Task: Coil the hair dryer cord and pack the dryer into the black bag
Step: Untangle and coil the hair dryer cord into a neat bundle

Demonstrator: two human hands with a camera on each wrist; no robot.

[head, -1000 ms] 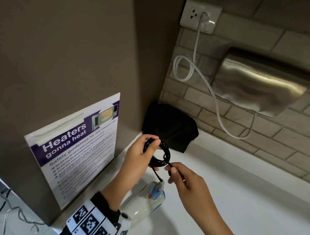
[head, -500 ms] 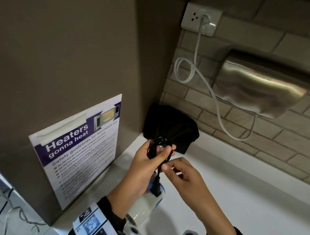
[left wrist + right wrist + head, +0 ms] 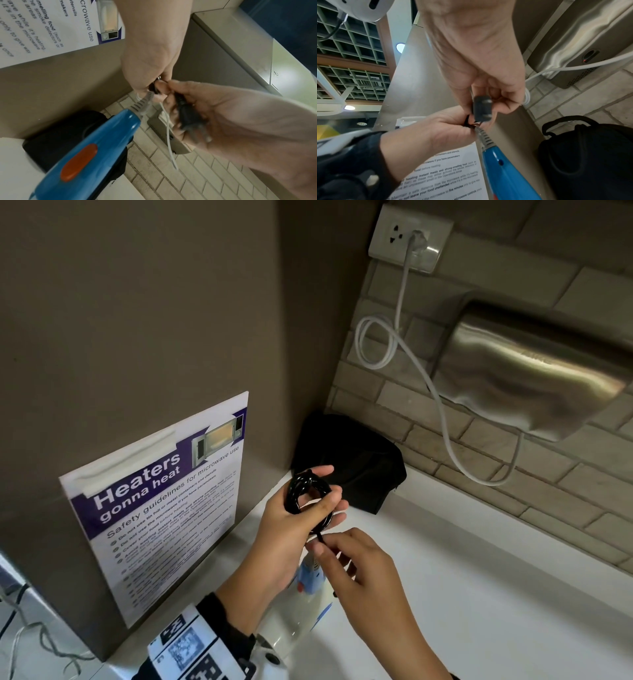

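The left hand (image 3: 291,518) grips the coiled cord (image 3: 308,496) at frame centre. Just below it, the right hand (image 3: 356,563) pinches the plug (image 3: 187,119). The dryer (image 3: 305,604) hangs beneath. The bag (image 3: 359,470) sits on the bench (image 3: 479,594), up-frame behind the coil, nearer the left hand.

poster (image 3: 164,508) on brown wall | heading: "Heaters gonna heat" | subheading: "Safety guidelines for microwave use" | body text partly legible: "never leave your food unattended"

One blue-and-white plastic hair dryer (image 3: 301,604), one coiled black cord (image 3: 308,498), one black fabric bag (image 3: 356,463) at twelve o'clock, two bare hands (image 3: 287,529).
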